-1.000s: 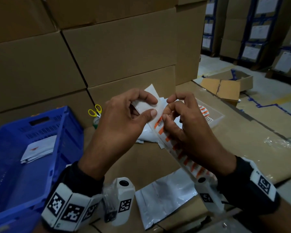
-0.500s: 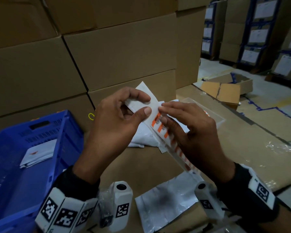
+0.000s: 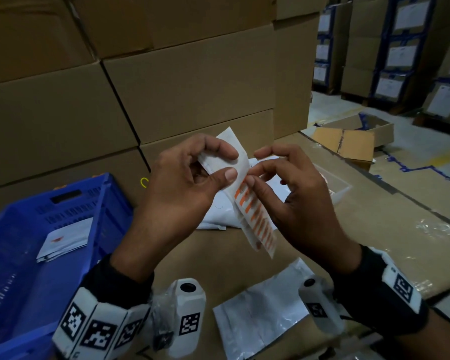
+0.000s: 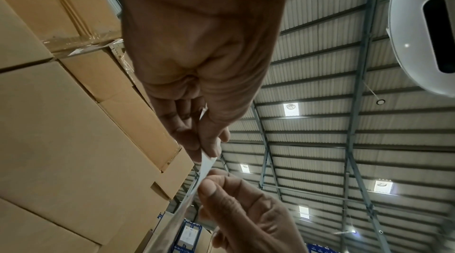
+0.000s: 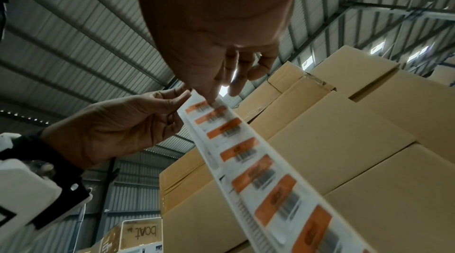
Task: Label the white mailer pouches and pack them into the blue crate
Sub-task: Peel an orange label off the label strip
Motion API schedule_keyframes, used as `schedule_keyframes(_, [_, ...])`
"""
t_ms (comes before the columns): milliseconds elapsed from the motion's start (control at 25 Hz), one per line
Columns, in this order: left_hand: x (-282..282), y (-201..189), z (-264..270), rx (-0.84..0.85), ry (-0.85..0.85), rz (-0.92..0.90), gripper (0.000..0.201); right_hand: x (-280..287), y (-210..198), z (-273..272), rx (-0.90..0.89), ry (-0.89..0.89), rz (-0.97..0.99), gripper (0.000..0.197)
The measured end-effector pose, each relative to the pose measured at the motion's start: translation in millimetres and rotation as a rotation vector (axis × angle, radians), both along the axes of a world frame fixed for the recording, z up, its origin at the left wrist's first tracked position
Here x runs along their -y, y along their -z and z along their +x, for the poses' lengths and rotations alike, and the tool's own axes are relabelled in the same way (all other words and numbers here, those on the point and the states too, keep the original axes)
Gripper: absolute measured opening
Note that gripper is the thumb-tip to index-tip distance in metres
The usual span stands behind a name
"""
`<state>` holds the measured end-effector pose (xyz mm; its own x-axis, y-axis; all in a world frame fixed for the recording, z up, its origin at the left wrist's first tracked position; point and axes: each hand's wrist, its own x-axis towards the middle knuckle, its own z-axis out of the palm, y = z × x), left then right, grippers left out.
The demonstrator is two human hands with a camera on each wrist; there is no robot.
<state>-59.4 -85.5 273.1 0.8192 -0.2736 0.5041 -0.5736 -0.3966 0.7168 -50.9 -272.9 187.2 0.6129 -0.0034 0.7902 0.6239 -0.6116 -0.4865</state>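
Observation:
A long white label strip (image 3: 255, 216) with orange barcode labels hangs in the air between my hands. My left hand (image 3: 229, 164) pinches its blank upper end between thumb and fingers; the same pinch shows in the left wrist view (image 4: 206, 150). My right hand (image 3: 252, 174) holds the strip at the topmost orange label, thumb tip on the label's edge (image 5: 211, 99), fingers behind. A white mailer pouch (image 3: 265, 307) lies on the cardboard near me. More pouches (image 3: 218, 216) are piled behind the hands. The blue crate (image 3: 107, 203) at left holds labelled pouches (image 3: 65, 239).
Stacked cardboard cartons (image 3: 192, 87) wall off the back. A yellow scissors handle (image 3: 144, 182) peeks out by the crate. A clear plastic tray (image 3: 335, 188) sits behind my right hand. An open carton (image 3: 348, 144) lies on the floor at right.
My right hand has slid up the strip from its middle labels to the topmost one. The left hand keeps its pinch on the upper end.

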Motion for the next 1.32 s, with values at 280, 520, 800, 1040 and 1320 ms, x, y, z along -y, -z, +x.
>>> schedule_keyframes(280, [-5, 0, -1, -0.022, 0.009, -0.018, 0.029, -11, -2, 1, -0.043, 0.067, -0.069, 0.014])
schedule_keyframes(520, [-7, 6, -1, 0.003, -0.091, -0.02, 0.028, -16, -1, -4, 0.015, 0.1, -0.082, 0.007])
schedule_keyframes(800, [1, 10, -4, 0.058, -0.192, -0.014, 0.026, -14, 1, -13, 0.046, 0.208, -0.136, 0.009])
schedule_keyframes(1040, [10, 9, -2, 0.17, -0.313, 0.06, 0.026, -12, 10, -18, 0.055, 0.257, -0.174, 0.011])
schedule_keyframes(1320, [13, 12, -3, 0.146, -0.227, 0.009, 0.025, -4, 5, -9, 0.109, 0.288, -0.05, 0.028])
